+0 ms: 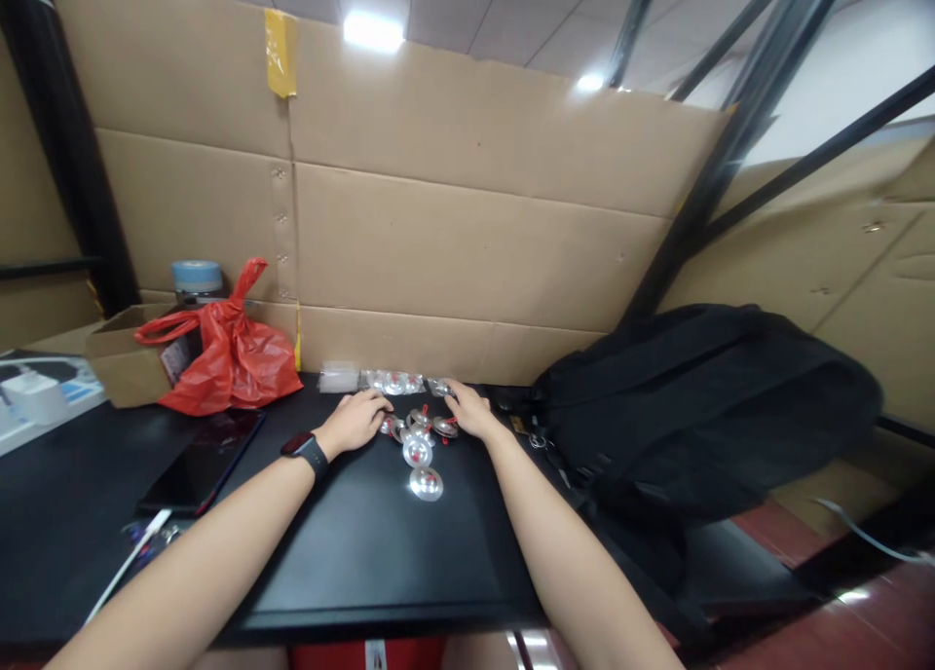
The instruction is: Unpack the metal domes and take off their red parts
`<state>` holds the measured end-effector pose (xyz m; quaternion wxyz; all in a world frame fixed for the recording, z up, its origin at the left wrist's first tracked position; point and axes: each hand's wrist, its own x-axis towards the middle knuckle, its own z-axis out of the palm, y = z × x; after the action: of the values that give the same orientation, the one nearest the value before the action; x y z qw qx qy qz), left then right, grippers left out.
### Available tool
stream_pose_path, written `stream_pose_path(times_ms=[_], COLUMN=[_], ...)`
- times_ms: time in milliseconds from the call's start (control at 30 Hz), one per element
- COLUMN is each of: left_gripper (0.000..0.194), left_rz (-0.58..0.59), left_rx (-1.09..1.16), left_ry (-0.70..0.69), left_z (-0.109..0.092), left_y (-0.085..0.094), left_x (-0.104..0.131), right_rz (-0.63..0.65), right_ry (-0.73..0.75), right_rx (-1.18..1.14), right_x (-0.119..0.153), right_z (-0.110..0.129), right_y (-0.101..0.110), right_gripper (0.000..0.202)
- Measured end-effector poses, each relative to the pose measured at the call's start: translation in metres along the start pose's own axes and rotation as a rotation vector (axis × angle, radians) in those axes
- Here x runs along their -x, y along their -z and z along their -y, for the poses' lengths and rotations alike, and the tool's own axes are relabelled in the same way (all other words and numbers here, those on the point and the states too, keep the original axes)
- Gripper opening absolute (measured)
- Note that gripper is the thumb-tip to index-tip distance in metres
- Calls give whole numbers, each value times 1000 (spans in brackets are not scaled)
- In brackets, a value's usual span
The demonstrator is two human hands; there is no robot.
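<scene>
Several small shiny domed metal discs with red cords, which look like finger cymbals, lie in a loose cluster on the black table. One finger cymbal lies nearest to me, apart from my hands. My left hand rests at the cluster's left side, fingers loosely stretched, its fingertips by the leftmost discs. On the right, my right hand has its fingers extended toward a small clear packet at the back, and its fingertips cover part of it. Neither hand visibly grips anything.
Clear packets of discs line the cardboard wall. At left are a red plastic bag, a cardboard box, a phone, a charging cable and a power strip. A black backpack stands at right.
</scene>
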<state>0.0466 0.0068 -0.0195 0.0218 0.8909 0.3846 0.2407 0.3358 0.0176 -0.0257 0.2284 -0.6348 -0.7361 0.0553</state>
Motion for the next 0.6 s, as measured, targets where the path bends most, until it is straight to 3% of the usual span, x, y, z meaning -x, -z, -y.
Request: stream_pose_path(times_ms=[167, 433, 533, 600], left_gripper=[38, 38, 38, 39], left_rz=[50, 90, 96, 101], left_rx=[64, 52, 53, 43], left_ry=[-66, -66, -70, -75], left_z=[3, 4, 3, 2], left_y=[-5, -5, -3, -3], left_x=[0, -1, -2, -2], right_rz=[-29, -120, -234, -297], right_ry=[-50, -15, 8, 14], right_rx=[98, -92, -344, -621], right_x=[-2, 1, 1, 2], right_z=[3, -4, 1, 7], right_y=[2, 9, 13, 17], right_gripper=[46, 30, 24, 32])
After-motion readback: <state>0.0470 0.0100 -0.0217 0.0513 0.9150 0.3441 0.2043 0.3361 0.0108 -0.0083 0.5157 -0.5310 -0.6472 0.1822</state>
